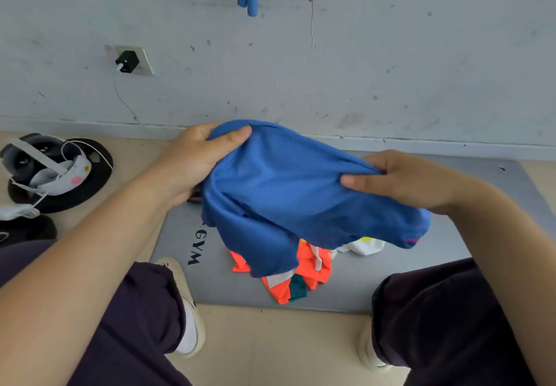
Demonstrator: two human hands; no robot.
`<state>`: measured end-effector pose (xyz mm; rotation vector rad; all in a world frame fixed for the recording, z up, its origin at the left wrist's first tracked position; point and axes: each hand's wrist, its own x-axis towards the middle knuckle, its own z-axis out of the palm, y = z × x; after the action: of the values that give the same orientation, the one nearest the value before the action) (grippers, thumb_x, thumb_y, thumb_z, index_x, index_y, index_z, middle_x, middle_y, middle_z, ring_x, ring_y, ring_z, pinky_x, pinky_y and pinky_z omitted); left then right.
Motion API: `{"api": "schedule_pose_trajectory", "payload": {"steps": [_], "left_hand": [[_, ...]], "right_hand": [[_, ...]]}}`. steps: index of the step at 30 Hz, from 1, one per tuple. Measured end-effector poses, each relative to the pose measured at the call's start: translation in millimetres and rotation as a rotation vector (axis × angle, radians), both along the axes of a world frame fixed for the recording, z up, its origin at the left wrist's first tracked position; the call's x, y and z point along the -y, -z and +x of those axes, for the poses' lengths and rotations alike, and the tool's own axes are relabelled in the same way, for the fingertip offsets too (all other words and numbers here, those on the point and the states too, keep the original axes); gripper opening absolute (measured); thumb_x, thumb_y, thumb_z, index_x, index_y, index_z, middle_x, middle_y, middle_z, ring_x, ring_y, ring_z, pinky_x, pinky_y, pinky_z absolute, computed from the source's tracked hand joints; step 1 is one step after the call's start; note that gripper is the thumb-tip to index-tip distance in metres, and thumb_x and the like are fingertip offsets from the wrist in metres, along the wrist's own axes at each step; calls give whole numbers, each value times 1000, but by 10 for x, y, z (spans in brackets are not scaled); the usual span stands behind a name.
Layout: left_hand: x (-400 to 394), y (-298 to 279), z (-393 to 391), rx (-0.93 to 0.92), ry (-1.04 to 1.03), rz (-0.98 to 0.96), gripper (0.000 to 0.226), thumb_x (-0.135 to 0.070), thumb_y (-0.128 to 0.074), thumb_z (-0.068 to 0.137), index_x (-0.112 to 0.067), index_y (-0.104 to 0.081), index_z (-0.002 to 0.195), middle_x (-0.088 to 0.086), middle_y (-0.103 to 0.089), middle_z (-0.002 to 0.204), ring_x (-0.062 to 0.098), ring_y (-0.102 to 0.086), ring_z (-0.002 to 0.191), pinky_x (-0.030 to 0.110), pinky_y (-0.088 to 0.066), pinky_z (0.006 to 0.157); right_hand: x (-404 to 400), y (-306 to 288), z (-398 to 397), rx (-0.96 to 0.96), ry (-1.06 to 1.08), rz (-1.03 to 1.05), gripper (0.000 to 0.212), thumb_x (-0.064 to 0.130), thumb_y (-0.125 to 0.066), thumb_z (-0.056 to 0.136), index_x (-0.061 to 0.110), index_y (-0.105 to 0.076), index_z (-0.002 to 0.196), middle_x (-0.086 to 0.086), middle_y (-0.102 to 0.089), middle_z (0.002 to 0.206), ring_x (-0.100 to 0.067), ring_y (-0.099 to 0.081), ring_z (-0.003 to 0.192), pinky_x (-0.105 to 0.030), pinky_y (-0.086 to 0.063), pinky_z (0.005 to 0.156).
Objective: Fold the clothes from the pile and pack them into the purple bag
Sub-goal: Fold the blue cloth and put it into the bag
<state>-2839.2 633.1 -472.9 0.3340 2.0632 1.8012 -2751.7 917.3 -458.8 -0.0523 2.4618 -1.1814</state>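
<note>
Blue garment (301, 193) is hanging across mid-frame, blocking reach to the clothes pile (301, 268) beneath. Bare grey mat (391, 283) is lying open to the R & near edge; knees are flanking both sides, headset (45, 165) crowding floor far L.

The left hand (198, 156) grips one bunched end of a blue garment (288, 196) with the thumb on top, and the right hand (409, 181) pinches the other end, so the cloth hangs slack between them above a grey mat (376, 280) printed with "GYM". Under the garment, on the mat, lies a small pile of clothes (304, 268) in orange, white and dark green. Dark trouser legs and pale shoes frame the mat's near edge, a headset (45, 162) with white straps rests on a black disc at the left, and a black charger (128, 62) sits in a wall socket.
</note>
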Motion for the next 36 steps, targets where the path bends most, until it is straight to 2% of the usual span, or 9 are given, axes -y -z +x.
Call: {"api": "schedule_pose_trajectory", "payload": {"steps": [4,7,10,13,17,20,27,32,36], "left_hand": [[-154,71,209,86,355,16,43,-43,-78,67,-35,-69,108,-10,-73,111,9,-69,104,20,-55,79],[-351,176,448,104,596,-125,45,-46,-79,69,-37,-68,112,-7,-72,117,12,-67,111,30,-54,92],[-355,219,439,53,477,-181,43,-57,-78,67,-35,-73,103,-8,-75,107,10,-70,102,31,-54,90],[-207,161,264,79,236,-23,33,-56,-81,71,-40,-76,99,-9,-75,106,9,-71,100,19,-55,78],[-44,85,70,71,-27,43,37,-57,-85,59,-36,-79,88,-5,-77,100,12,-73,94,18,-56,69],[26,58,14,41,-163,49,30,-53,-80,57,-33,-79,79,-5,-77,92,10,-74,85,17,-55,62],[-61,138,153,69,208,-3,43,-31,-91,62,-33,-74,101,-6,-76,104,12,-71,99,21,-57,73],[-305,213,393,218,529,20,48,-47,-78,71,-31,-69,115,-6,-71,118,11,-65,114,23,-53,89],[-368,296,455,190,419,-107,44,-50,-79,70,-23,-74,106,-3,-75,110,13,-70,105,27,-55,88]], "right_hand": [[224,62,25,96,55,-564,26,41,-60,91,21,-74,100,-5,-75,104,-20,-72,96,-23,-55,74],[489,196,38,126,113,-741,24,31,-61,89,11,-71,98,-11,-74,100,-22,-72,91,-28,-57,73],[548,234,10,124,116,-730,29,23,-66,86,5,-67,109,-14,-72,109,-27,-70,100,-32,-57,82],[397,174,-55,166,109,-636,40,23,-72,81,5,-66,117,-12,-71,116,-27,-68,107,-31,-56,87],[168,131,-82,268,99,-443,40,32,-78,72,8,-73,104,-14,-74,105,-28,-72,94,-34,-59,78],[75,117,-81,178,152,-492,25,26,-74,75,15,-77,98,-8,-75,105,-22,-72,95,-27,-57,73],[218,134,-88,30,231,-802,30,26,-60,87,9,-65,111,-7,-72,101,-18,-69,91,-26,-56,74],[472,205,-40,115,121,-851,22,22,-58,91,6,-63,106,-13,-70,99,-24,-69,90,-32,-57,76],[529,222,-65,104,137,-831,25,25,-61,89,5,-68,102,-12,-72,97,-23,-69,88,-31,-57,77]]}}
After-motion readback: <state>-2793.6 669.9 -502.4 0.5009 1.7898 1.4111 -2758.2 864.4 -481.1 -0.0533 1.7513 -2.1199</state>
